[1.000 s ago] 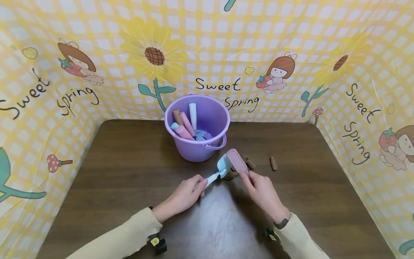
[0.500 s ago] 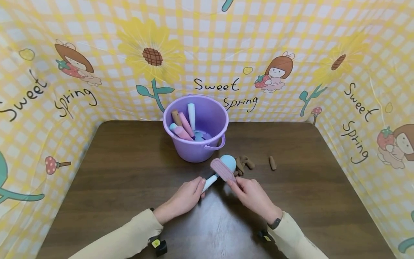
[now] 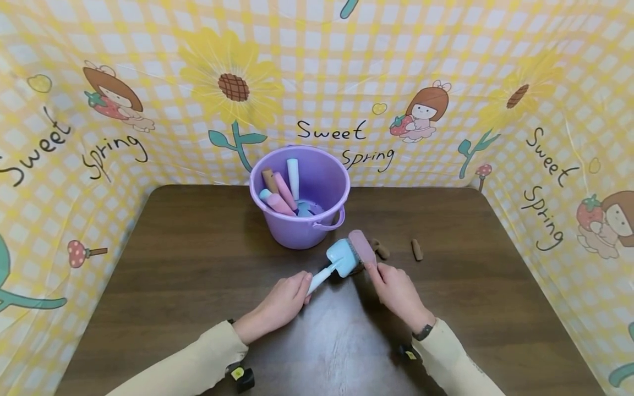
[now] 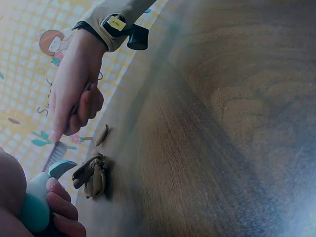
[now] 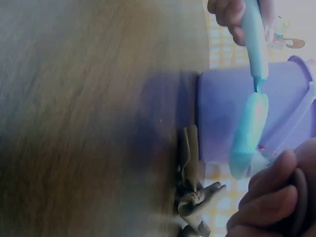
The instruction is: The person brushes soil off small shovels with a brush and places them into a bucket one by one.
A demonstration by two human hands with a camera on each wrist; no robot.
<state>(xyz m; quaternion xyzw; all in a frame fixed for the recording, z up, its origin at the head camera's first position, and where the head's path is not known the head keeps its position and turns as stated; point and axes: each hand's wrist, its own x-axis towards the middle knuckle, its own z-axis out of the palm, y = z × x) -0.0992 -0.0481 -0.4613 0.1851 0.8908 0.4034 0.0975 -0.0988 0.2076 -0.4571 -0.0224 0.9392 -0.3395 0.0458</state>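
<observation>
In the head view, my left hand [image 3: 279, 302] grips the white handle of a light blue hand trowel [image 3: 340, 257], held at a slant over the table with its blade up and to the right. My right hand [image 3: 402, 294] holds a pink brush [image 3: 362, 246] by its handle, thumb along the top. The bristles [image 4: 58, 151] show in the left wrist view. The brush's bristle side meets the right edge of the blade. Behind and under the tools lie several brown, clay-like pieces [image 3: 381, 250], partly hidden in the head view.
A purple bucket [image 3: 301, 234] stands just behind the trowel, with several pink, blue and brown handles [image 3: 285, 190] leaning inside it. One separate brown piece [image 3: 417, 249] lies to the right on the dark wooden table [image 3: 198, 264]. Patterned yellow cloth [image 3: 317, 71] surrounds the table.
The brush swept left across the trowel, then came back right to the blade's edge. The trowel turned over and back between frames. The left hand stayed nearly in place; the bucket has not moved.
</observation>
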